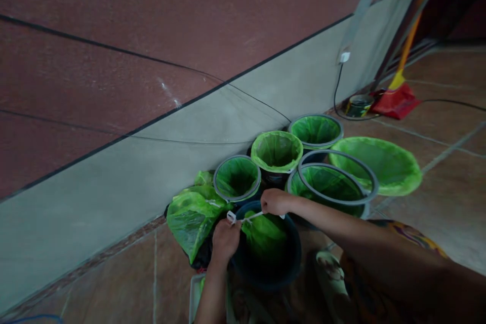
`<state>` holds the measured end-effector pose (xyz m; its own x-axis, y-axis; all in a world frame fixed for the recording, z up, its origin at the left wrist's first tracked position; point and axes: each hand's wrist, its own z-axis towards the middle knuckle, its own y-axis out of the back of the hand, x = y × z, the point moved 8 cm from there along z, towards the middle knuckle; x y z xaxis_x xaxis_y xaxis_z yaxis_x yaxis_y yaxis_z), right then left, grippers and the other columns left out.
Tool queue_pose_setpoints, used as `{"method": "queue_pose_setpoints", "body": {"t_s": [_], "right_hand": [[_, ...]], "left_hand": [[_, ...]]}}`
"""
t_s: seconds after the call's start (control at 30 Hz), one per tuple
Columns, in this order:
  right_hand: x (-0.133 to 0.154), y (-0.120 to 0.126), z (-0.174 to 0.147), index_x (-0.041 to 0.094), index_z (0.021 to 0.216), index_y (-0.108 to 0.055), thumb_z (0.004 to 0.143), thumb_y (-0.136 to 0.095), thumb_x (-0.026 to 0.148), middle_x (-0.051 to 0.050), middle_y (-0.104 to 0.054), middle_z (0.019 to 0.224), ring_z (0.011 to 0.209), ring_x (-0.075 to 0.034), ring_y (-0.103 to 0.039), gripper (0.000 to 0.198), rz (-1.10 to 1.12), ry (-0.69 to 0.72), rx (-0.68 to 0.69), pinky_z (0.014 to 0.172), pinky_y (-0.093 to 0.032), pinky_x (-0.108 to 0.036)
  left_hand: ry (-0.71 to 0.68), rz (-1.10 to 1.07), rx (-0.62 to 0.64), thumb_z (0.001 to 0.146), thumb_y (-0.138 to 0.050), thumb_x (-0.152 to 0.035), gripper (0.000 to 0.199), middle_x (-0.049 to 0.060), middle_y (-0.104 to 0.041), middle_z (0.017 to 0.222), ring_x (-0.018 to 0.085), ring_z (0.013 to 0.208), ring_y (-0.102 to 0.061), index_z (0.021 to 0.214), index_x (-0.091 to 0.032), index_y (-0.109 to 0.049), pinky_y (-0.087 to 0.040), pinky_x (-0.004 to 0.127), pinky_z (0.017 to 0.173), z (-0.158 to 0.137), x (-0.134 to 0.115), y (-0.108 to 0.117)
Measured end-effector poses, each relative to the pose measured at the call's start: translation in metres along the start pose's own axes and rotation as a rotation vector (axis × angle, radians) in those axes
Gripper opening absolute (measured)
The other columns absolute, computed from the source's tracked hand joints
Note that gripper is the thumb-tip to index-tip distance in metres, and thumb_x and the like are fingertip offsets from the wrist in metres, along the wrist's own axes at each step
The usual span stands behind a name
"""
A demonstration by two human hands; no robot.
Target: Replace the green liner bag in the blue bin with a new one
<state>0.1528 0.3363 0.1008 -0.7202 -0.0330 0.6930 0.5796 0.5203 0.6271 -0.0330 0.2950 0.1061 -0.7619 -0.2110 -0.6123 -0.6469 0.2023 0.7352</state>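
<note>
My left hand [227, 237] is closed on one end of a white drawstring [252, 216], which ends in a small loop above that hand. A closed fist, my right hand [275, 201], grips the other end. The string is stretched taut between them. Just below it, a gathered green plastic bag [266, 238] hangs or lies inside a dark bucket [292, 266]; its lower part is in shadow. Beside the left hand, a loose green bag [193, 217] rests on something black against the wall.
Several bins with green liners stand close by, among them a grey-rimmed bin [237, 177]. A loose grey ring [374, 177] sits tilted over another bin. A wide green-lined basin [395, 164], a can [359, 105] and a red dustpan [397, 101] are to the right. Cables run along the wall.
</note>
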Motion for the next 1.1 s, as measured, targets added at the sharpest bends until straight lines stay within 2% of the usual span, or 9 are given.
{"method": "queue_pose_setpoints", "body": {"t_s": [0.1,0.3,0.4,0.53,0.63,0.7,0.9,1.0,1.1], "right_hand": [[-0.002,-0.002,-0.001,0.016,0.064,-0.075,0.065,-0.066,0.014,-0.009,-0.071,0.063,0.07,-0.022,-0.067,0.01,-0.133,-0.048,-0.006,0.06,-0.044,-0.025],[0.002,-0.006,-0.005,0.013,0.074,-0.077,0.067,-0.067,0.019,-0.017,-0.075,0.081,0.08,-0.028,-0.07,0.014,-0.247,-0.121,-0.013,0.061,-0.047,-0.028],[0.002,-0.007,-0.005,0.014,0.072,-0.077,0.065,-0.067,0.018,-0.015,-0.074,0.077,0.078,-0.027,-0.07,0.012,-0.237,-0.145,-0.007,0.057,-0.045,-0.027],[0.005,-0.005,-0.005,0.014,0.069,-0.075,0.067,-0.065,0.021,-0.012,-0.071,0.071,0.068,-0.022,-0.066,0.012,-0.261,-0.103,0.018,0.05,-0.038,-0.025],[0.011,-0.002,-0.008,0.014,0.057,-0.067,0.069,-0.064,0.022,-0.004,-0.06,0.054,0.053,-0.013,-0.055,0.015,-0.197,-0.016,0.075,0.046,-0.031,-0.022],[0.014,-0.005,-0.012,0.016,0.054,-0.062,0.071,-0.062,0.024,0.002,-0.05,0.046,0.043,-0.007,-0.043,0.019,-0.021,0.014,0.189,0.043,-0.026,-0.021],[0.037,-0.012,-0.028,0.015,0.066,-0.059,0.073,-0.065,0.036,0.009,-0.044,0.046,0.04,-0.003,-0.03,0.023,0.543,0.077,0.44,0.037,-0.018,-0.018],[0.048,-0.011,-0.029,0.013,0.073,-0.063,0.073,-0.068,0.041,0.007,-0.048,0.05,0.04,-0.002,-0.03,0.028,0.685,0.145,0.453,0.038,-0.019,-0.017],[0.048,0.001,-0.022,0.012,0.093,-0.066,0.079,-0.062,0.045,0.003,-0.059,0.065,0.041,-0.002,-0.034,0.036,0.869,0.167,0.302,0.037,-0.02,-0.017]], "left_hand": [[0.101,-0.251,0.065,0.071,-0.055,-0.029,0.026,0.001,-0.055,0.047,0.014,0.049,-0.051,0.047,-0.02,-0.054,-0.035,0.026,0.053,0.002,0.009,-0.01],[0.215,-0.656,-0.024,0.061,-0.06,-0.031,0.021,-0.004,-0.045,0.041,0.013,0.047,-0.052,0.045,-0.02,-0.05,-0.034,0.023,0.048,-0.003,0.01,-0.012],[0.201,-0.866,-0.036,0.059,-0.061,-0.031,0.024,-0.001,-0.06,0.055,0.007,0.047,-0.046,0.046,-0.019,-0.046,-0.036,0.022,0.049,-0.006,0.001,-0.012],[0.189,-1.112,0.087,0.063,-0.064,-0.035,0.034,0.004,-0.07,0.078,0.004,0.049,-0.045,0.049,-0.018,-0.04,-0.038,0.022,0.051,-0.009,-0.012,-0.02],[0.168,-1.102,0.133,0.067,-0.069,-0.045,0.035,-0.002,-0.06,0.063,0.007,0.051,-0.049,0.058,-0.018,-0.048,-0.039,0.022,0.053,-0.01,-0.016,-0.023],[0.11,-1.022,0.132,0.068,-0.071,-0.048,0.036,-0.004,-0.056,0.059,0.008,0.055,-0.052,0.063,-0.017,-0.054,-0.042,0.023,0.057,-0.009,-0.018,-0.022],[-0.13,-0.715,0.262,0.059,-0.08,-0.029,0.033,-0.001,-0.063,0.072,0.011,0.067,-0.055,0.084,-0.014,-0.067,-0.042,0.023,0.065,-0.012,-0.035,-0.033],[-0.2,-0.584,0.279,0.071,-0.072,-0.036,0.025,-0.002,-0.059,0.064,0.01,0.059,-0.05,0.08,-0.014,-0.066,-0.037,0.023,0.058,-0.015,-0.04,-0.04],[-0.225,-0.533,0.248,0.083,-0.058,-0.046,0.031,-0.003,-0.054,0.057,0.01,0.054,-0.047,0.076,-0.016,-0.063,-0.036,0.024,0.056,-0.016,-0.041,-0.041]]}}
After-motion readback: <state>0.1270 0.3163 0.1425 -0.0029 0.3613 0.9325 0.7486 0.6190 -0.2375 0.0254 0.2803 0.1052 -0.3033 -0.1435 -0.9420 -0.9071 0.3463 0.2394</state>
